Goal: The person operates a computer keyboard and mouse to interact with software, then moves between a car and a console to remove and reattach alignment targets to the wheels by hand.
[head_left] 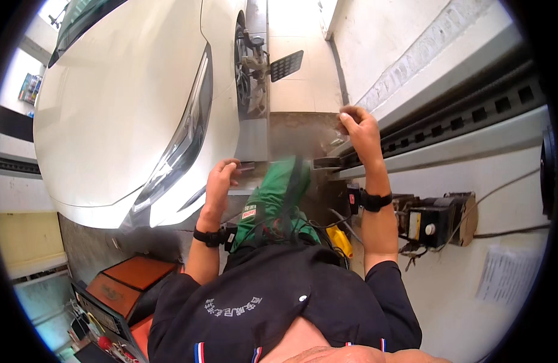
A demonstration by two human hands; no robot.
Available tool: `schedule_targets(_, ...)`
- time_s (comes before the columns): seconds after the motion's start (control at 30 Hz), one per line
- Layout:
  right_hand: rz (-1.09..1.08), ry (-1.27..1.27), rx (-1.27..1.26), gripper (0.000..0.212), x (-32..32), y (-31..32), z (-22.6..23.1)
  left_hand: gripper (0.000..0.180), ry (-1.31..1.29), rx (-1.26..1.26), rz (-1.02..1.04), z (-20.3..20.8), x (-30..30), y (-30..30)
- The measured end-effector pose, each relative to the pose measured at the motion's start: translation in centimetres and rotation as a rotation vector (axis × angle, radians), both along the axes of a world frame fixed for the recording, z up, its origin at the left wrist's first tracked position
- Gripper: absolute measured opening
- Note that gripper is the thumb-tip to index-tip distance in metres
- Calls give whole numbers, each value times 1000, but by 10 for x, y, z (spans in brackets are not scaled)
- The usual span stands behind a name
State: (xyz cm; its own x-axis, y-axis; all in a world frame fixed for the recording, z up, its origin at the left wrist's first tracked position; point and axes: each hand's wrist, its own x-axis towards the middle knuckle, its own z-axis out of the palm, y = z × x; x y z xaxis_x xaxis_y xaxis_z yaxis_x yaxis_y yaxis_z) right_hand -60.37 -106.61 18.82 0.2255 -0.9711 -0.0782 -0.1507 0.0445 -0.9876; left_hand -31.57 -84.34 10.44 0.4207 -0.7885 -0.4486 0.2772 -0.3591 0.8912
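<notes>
My left hand (221, 179) is raised beside the front bumper of a white car (124, 103), its fingers loosely bent and apart with nothing visible in them. A small dark piece (247, 166) shows just beyond its fingertips; whether they touch is unclear. My right hand (359, 129) is held up near the black slotted rail of a grey post (460, 121). Its fingers curl loosely, and I see nothing held. Ahead of both hands, a metal wheel clamp (254, 60) sits at the car's front wheel (241, 78), bearing a dark dotted target board (287, 65).
A black control box (433, 222) with cables juts from the wall at right. Orange-topped cabinet (118, 284) and tools stand at lower left. A yellow object (339, 242) lies by my green-trousered leg (279, 187). Pale floor tiles (297, 66) run ahead between car and wall.
</notes>
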Motion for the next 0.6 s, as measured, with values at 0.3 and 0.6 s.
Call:
schedule_targets(0.3, 113, 121, -54, 25, 51, -118, 6, 29, 43, 14, 12, -8, 6, -116)
schedule_targets(0.6, 259, 421, -321, 35, 147, -297, -40, 41, 175, 90, 41, -86, 47, -300)
